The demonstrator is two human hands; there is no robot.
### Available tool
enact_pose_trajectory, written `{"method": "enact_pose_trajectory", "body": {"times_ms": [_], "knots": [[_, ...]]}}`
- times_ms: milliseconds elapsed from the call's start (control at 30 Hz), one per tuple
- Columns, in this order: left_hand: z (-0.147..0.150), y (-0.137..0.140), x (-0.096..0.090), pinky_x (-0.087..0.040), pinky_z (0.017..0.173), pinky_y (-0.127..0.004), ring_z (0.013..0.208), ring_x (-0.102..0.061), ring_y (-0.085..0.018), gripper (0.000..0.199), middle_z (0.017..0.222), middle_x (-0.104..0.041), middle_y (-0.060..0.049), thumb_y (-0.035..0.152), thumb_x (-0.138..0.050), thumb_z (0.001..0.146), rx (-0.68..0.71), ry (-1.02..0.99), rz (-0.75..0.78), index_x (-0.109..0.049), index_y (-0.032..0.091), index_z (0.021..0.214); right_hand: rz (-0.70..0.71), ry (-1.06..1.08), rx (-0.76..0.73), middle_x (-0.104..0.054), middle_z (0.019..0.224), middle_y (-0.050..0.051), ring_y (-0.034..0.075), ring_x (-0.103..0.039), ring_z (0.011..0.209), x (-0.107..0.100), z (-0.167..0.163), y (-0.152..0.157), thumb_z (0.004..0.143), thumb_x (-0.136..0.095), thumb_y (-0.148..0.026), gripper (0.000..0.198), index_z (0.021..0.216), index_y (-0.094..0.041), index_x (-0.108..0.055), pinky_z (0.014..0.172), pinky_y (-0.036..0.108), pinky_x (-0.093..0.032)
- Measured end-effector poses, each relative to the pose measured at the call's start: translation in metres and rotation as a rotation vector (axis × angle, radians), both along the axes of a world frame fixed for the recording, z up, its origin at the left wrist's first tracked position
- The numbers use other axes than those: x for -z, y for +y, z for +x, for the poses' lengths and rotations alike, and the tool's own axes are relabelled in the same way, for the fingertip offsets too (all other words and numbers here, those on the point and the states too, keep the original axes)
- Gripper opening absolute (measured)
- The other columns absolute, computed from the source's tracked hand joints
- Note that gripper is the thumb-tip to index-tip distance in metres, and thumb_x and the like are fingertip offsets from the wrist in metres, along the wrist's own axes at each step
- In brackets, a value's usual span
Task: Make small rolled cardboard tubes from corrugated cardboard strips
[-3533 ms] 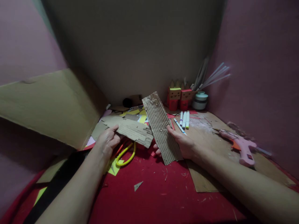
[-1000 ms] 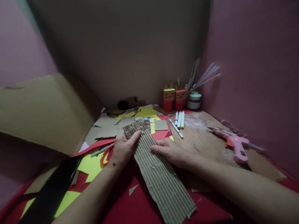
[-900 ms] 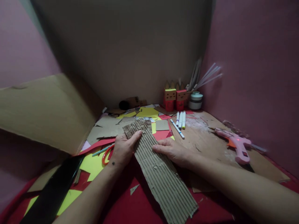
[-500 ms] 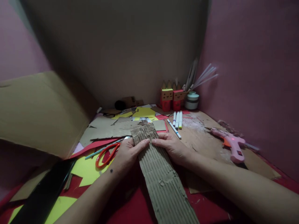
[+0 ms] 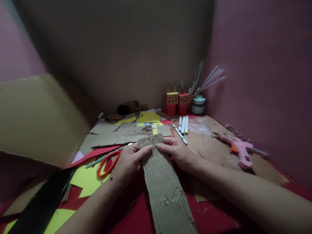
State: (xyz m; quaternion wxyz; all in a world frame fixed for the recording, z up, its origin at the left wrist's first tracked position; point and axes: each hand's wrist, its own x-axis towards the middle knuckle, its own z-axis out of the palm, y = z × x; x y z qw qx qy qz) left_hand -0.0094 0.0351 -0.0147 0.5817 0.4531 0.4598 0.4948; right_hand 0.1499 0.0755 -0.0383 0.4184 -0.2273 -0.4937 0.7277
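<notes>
A long strip of corrugated cardboard [image 5: 162, 185], ribbed face up, runs from the middle of the view down to the bottom edge. My left hand [image 5: 133, 159] grips the left edge near its far end, thumb on top and fingers underneath. Across from it, my right hand [image 5: 179, 154] pinches the right edge in the same way. The two thumb tips lie close together on the strip. Its far end looks crumpled and slightly bent. Beside my left hand lie scissors with orange handles [image 5: 99, 170], their blades mostly hidden.
A pink glue gun [image 5: 240, 148] with a lit red light lies on the right. Behind my hands are several markers [image 5: 183, 125], red boxes with drawn faces [image 5: 172, 104], a lidded jar [image 5: 198, 104] and cardboard sheets [image 5: 104, 133]. Yellow paper [image 5: 85, 177] is at left.
The strip has turned a little toward upright in view, its near end shifting left. Both hands keep their hold. The whole scene has shifted slightly left with the camera.
</notes>
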Motion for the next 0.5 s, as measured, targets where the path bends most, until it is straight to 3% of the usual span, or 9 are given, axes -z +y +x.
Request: {"method": "enact_pose_trajectory", "body": {"times_ms": [233,400,500], "knots": [[0.000,0.004,0.003,-0.053,0.069,-0.028,0.070,-0.066,-0.017,0.025,0.083,-0.073,-0.009,0.023,-0.071,0.073,-0.014,-0.151,-0.037,-0.069,0.013,0.095,-0.129,-0.028,-0.031,-0.059,0.064,0.000,0.014,-0.058,0.062,0.003,-0.003,0.001,0.066,-0.074,-0.035,0.026,0.077,-0.013,-0.064,0.068,0.031,-0.044],[-0.010,0.014,0.001,-0.052,0.050,-0.026,0.051,-0.064,-0.017,0.035,0.071,-0.071,-0.006,0.027,-0.072,0.072,-0.182,-0.128,-0.038,-0.067,0.012,0.103,-0.210,-0.141,-0.176,-0.065,0.070,0.004,0.015,-0.061,0.064,0.005,-0.001,-0.004,0.062,-0.075,-0.035,0.029,0.078,-0.011,-0.067,0.066,0.031,-0.046],[-0.017,0.019,0.000,-0.053,0.052,-0.026,0.053,-0.065,-0.016,0.033,0.073,-0.071,-0.005,0.027,-0.069,0.074,-0.247,-0.207,0.019,-0.065,0.013,0.104,-0.254,-0.196,-0.217,-0.067,0.070,0.005,0.015,-0.061,0.061,0.004,0.000,-0.006,0.061,-0.075,-0.032,0.028,0.077,-0.011,-0.068,0.064,0.031,-0.046]]}}
